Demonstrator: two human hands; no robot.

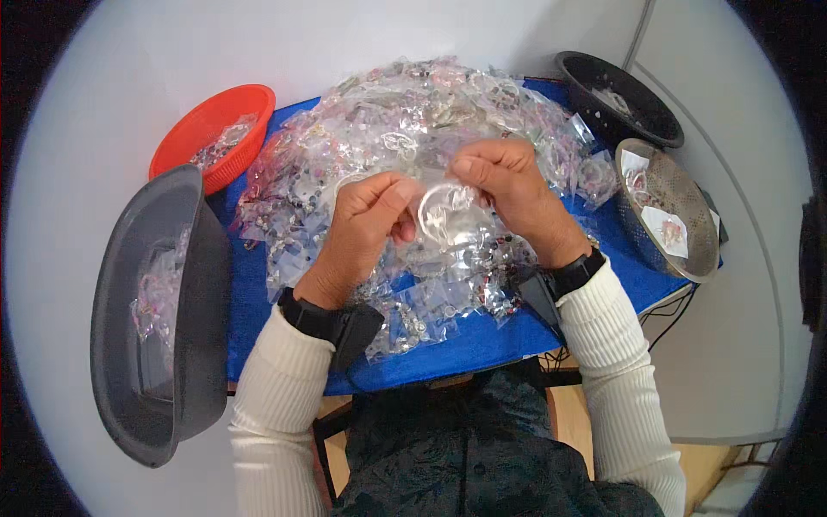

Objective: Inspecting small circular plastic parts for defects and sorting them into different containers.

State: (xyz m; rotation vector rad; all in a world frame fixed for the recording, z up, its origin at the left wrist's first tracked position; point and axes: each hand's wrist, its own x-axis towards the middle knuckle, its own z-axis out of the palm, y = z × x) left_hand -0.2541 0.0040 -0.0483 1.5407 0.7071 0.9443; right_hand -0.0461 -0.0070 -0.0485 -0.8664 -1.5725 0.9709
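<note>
Head view, step: both hands lift one small clear packet (pixel 445 211) with a ring-shaped piece above the pile of packets (pixel 413 164); a sorting pick, I judge.
Left hand (pixel 366 224): fingers curled, pinching the packet's left edge.
Right hand (pixel 508 185): fingers closed on its top right.
Next move: I judge it needs one hand to let go.
Room: grey tub (pixel 164 319) left, red basket (pixel 211 133) far left, metal colander (pixel 676 207) right, black basket (pixel 616 99) far right; blue cloth (pixel 482 340) edge near.

Packet heap (pixel 405 129) crowds the blue cloth (pixel 482 345) — bare strip only along its near edge — bowls flank both sides.
</note>
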